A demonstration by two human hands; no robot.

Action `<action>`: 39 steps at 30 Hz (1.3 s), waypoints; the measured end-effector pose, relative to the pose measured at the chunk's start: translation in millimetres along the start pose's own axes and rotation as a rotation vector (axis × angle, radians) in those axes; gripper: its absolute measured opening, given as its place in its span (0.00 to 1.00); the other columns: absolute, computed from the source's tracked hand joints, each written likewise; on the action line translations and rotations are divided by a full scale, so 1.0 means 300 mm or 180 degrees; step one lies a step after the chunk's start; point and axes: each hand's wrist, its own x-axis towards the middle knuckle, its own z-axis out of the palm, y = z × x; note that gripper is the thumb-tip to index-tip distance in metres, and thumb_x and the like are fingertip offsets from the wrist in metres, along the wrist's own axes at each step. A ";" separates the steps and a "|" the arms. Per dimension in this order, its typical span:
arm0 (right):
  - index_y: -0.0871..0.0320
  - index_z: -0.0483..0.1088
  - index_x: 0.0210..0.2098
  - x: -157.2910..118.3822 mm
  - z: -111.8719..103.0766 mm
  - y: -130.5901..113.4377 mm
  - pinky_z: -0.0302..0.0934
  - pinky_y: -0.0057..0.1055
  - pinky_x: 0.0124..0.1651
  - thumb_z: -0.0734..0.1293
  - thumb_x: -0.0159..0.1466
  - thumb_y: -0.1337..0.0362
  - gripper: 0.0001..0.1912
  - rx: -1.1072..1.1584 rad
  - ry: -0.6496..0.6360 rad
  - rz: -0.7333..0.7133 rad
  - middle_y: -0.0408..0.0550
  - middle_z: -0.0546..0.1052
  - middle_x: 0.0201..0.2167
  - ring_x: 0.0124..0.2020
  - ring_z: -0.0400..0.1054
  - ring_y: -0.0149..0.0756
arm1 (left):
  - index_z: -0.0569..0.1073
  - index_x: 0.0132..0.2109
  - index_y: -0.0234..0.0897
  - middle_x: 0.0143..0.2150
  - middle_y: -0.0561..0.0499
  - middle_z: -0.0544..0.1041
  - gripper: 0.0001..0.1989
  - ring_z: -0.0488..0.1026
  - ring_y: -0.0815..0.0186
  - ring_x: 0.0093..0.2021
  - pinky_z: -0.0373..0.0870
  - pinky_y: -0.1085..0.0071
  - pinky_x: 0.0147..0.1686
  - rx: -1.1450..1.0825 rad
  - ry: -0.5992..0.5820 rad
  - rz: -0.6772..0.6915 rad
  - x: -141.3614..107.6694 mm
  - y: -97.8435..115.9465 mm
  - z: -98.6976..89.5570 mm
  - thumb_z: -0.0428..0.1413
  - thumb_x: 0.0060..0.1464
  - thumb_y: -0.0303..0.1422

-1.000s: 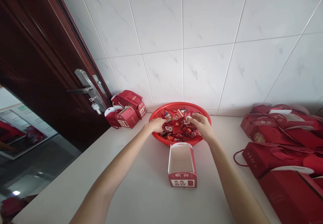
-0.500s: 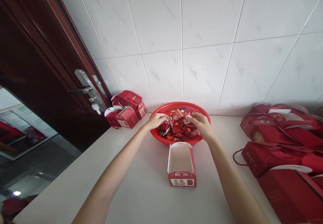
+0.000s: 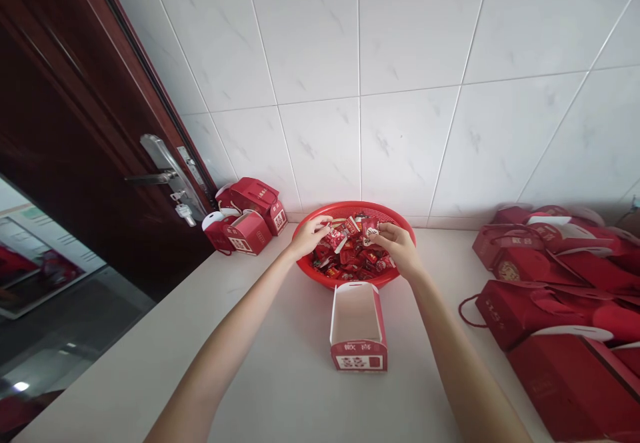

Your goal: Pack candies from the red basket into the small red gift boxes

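Observation:
Over the left side of a red plastic basket [image 3: 320, 276], my left hand [image 3: 309, 238] pinches a red-and-white wrapped candy [image 3: 335, 237]. My right hand [image 3: 399, 246], above the basket's right side, grips a dark red candy packet [image 3: 370, 232] with white print between thumb and fingers. Beneath both hands lies a heap of red wrapped candies [image 3: 350, 258]. An open red gift box [image 3: 359, 346] with a pale inside stands just in front of the basket; neither hand touches it.
Several red gift boxes [image 3: 250, 233] stand at the back left beside a dark door [image 3: 100, 130] with a metal handle. Many more red boxes [image 3: 545, 303] are piled along the right side of the white table [image 3: 270, 376]. A tiled wall [image 3: 320, 143] rises behind.
My left hand has lifted slightly, and the red-and-white candy now shows clear of the heap in its fingers. My right hand keeps its packet, with little movement.

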 end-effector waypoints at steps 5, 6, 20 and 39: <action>0.54 0.72 0.32 0.002 0.001 0.003 0.74 0.43 0.44 0.80 0.45 0.45 0.25 0.0020 -0.0019 -0.0033 0.46 0.82 0.28 0.34 0.80 0.47 | 0.74 0.56 0.38 0.56 0.43 0.78 0.22 0.78 0.56 0.52 0.78 0.61 0.50 -0.0448 0.0009 -0.0157 -0.003 0.021 0.050 0.62 0.58 0.41; 0.54 0.72 0.32 0.002 0.001 0.003 0.74 0.43 0.44 0.80 0.45 0.45 0.25 0.0022 -0.0031 -0.0038 0.46 0.82 0.28 0.34 0.80 0.47 | 0.75 0.56 0.37 0.53 0.43 0.79 0.23 0.79 0.56 0.49 0.79 0.61 0.47 -0.0548 -0.0049 -0.0211 -0.003 0.027 0.058 0.63 0.57 0.42; 0.53 0.67 0.29 0.004 -0.001 0.003 0.71 0.38 0.43 0.77 0.50 0.47 0.22 -0.0106 -0.0106 -0.0061 0.42 0.77 0.27 0.34 0.75 0.41 | 0.81 0.44 0.36 0.48 0.48 0.80 0.24 0.76 0.57 0.51 0.79 0.62 0.47 -0.1422 -0.0346 -0.0175 -0.008 0.057 0.141 0.67 0.49 0.51; 0.53 0.77 0.33 -0.015 -0.036 -0.039 0.67 0.35 0.45 0.77 0.53 0.52 0.14 0.0073 -0.0897 0.0190 0.43 0.79 0.35 0.39 0.73 0.39 | 0.79 0.48 0.36 0.46 0.47 0.80 0.30 0.76 0.55 0.48 0.71 0.61 0.50 -0.0746 -0.0398 0.0202 -0.031 0.079 0.165 0.75 0.36 0.39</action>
